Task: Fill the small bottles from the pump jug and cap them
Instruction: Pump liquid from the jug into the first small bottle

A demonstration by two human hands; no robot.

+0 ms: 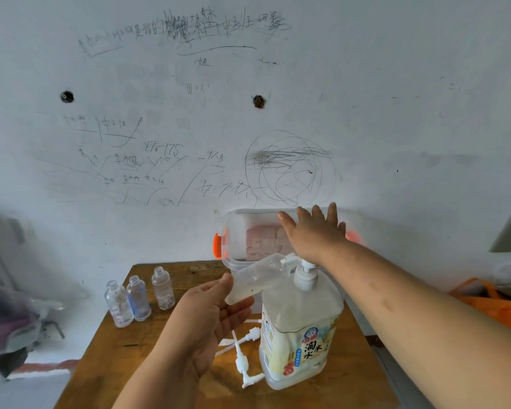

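Observation:
My left hand [210, 317] holds a small clear bottle [257, 278] tilted, with its mouth up against the spout of the pump jug [300, 329]. The jug is a large translucent bottle with a yellow label, standing on the wooden table [124, 349]. My right hand [313, 231] presses the heel of its palm on the white pump head [306, 276], fingers spread straight. Three empty uncapped small bottles [137, 296] stand at the table's far left corner. Several white pump caps [244, 352] lie on the table beside the jug.
A clear plastic storage box [236, 231] with orange clips stands behind the jug against the scribbled white wall. An orange bag [493, 305] lies to the right of the table. Dark clutter and plastic wrap [9, 320] sit to the left on the floor.

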